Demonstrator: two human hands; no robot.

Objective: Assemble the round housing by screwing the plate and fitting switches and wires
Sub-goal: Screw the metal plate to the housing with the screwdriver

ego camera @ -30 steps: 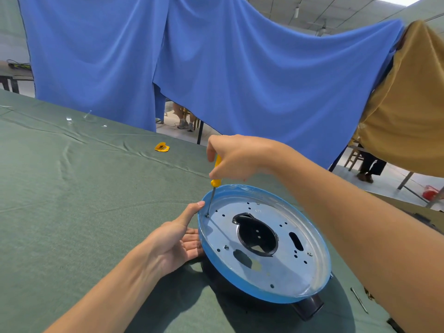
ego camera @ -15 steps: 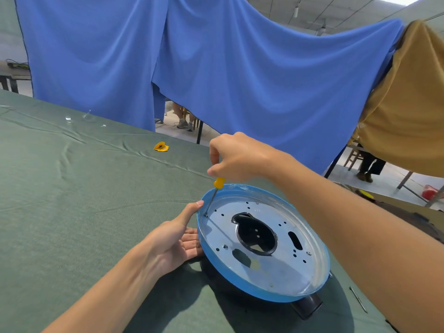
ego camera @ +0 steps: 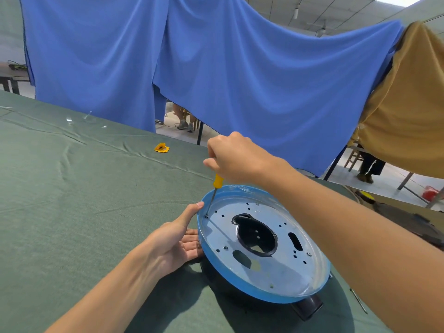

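Two bare hands work at lower centre. The right hand is closed around a yellow screwdriver, tip on the metal plate. The left hand, open, braces the round housing at its rim. Housing looks rigid, likely light and prone to sliding.

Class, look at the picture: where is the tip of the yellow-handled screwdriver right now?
In the head view, the yellow-handled screwdriver is held in the right hand, its tip on the metal plate near the housing's left rim, just beside the left hand's thumb.

Green-clothed table: round housing, small yellow piece, thin metal rod.
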